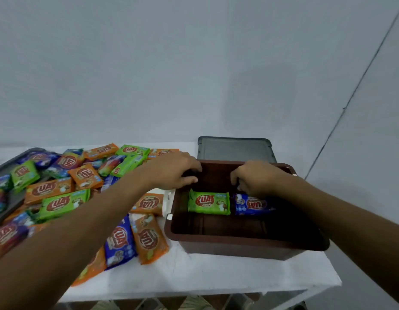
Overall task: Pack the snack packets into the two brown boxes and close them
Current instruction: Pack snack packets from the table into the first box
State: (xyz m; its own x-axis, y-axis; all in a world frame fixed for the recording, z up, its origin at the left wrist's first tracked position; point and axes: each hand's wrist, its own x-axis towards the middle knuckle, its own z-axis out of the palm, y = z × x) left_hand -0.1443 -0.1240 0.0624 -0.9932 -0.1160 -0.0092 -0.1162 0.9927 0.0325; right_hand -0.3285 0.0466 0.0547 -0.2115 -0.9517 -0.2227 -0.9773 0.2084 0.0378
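Brown box: 4 o'clock, lid off; green KUAT packet and blue KUAT packet inside.
Loose packets: 9 o'clock, heaped on white table.
Left hand: fingers curled over box rim; contents unclear.
Right hand: inside box, fingers bent; grip unclear.
Grey lid: 1 o'clock, behind box.

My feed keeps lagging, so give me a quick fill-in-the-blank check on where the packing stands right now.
1. Both hands, the left hand and the right hand, reach into the open ____ box.
2. On the box floor, a green packet lies beside a ____ packet.
3. The loose pile of packets lies to the ____ of the box.
4. The grey lid lies ____ the box.

Missing words: brown; blue; left; behind
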